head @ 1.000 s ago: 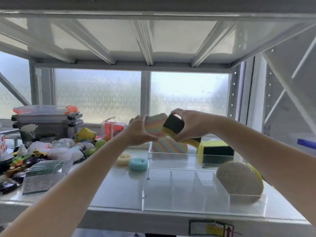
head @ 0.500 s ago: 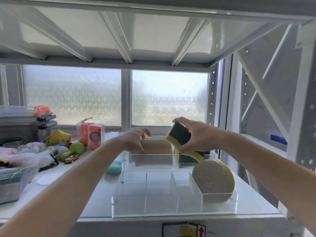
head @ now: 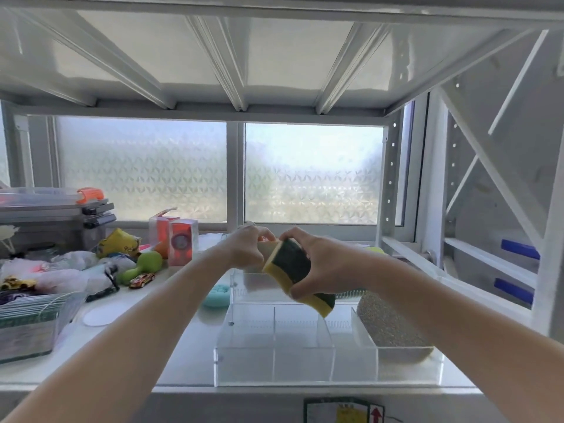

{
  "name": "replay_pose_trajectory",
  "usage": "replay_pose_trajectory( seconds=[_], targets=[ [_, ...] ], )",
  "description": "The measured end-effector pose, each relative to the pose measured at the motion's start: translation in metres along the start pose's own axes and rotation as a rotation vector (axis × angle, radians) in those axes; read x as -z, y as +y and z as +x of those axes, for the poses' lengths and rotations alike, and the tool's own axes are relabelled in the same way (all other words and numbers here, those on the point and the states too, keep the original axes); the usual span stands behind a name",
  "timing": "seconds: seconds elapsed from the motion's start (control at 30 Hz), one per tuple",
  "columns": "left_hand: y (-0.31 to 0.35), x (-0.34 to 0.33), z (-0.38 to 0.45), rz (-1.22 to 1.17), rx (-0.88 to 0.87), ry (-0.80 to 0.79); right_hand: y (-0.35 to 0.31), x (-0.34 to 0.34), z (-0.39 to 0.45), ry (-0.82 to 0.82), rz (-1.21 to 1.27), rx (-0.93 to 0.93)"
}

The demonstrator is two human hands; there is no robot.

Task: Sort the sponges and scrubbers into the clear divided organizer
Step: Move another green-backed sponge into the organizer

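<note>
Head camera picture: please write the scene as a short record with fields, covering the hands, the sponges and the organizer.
right hand: holds the yellow and green sponge, tilted, above the organizer
left hand: fingers closed on a pale sponge, mostly hidden
clear divided organizer: on the shelf; front left and middle compartments look empty
round scrubber: stands leaning in the right compartment
teal scrubber: on the shelf, left of the organizer, outside it
other items: toys and boxes at the far left

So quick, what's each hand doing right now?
Left hand: closed on a pale sponge, mostly hidden behind the fingers.
Right hand: closed on the yellow foam sponge with a dark green scrubbing face, above the clear plastic divided organizer.
</note>
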State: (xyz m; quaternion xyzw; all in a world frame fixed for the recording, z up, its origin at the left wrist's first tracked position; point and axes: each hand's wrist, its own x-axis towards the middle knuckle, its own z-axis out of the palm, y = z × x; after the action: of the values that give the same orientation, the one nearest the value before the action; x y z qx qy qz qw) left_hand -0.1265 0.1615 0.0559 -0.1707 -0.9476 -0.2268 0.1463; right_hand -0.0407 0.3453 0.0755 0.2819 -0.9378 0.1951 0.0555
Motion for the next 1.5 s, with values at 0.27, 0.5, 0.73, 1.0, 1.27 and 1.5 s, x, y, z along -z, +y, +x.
replay_pose_trajectory(
  seconds=[0.27, 0.5, 0.73, 1.0, 1.27, 1.5],
  targets=[
    [-0.001, -0.001, -0.006, 0.112, 0.037, -0.045, 0.033, 0.008, -0.021, -0.043, 0.063, -0.127],
    [0.004, -0.004, -0.006, 0.026, 0.047, -0.071, 0.055, -0.002, -0.038, -0.099, 0.149, -0.231],
    [0.007, -0.007, -0.007, 0.083, 0.051, -0.040, 0.061, 0.001, -0.042, -0.136, 0.078, -0.267],
    [0.007, -0.006, -0.011, 0.088, 0.051, -0.054, 0.054, 0.005, -0.042, -0.163, -0.144, -0.330],
    [0.007, 0.001, -0.017, 0.088, 0.046, -0.033, 0.037, 0.014, -0.040, -0.171, -0.293, -0.337],
    [-0.015, 0.047, -0.035, 0.106, 0.166, 0.150, -0.007, 0.032, -0.011, 0.014, -0.265, -0.139]
  ],
)
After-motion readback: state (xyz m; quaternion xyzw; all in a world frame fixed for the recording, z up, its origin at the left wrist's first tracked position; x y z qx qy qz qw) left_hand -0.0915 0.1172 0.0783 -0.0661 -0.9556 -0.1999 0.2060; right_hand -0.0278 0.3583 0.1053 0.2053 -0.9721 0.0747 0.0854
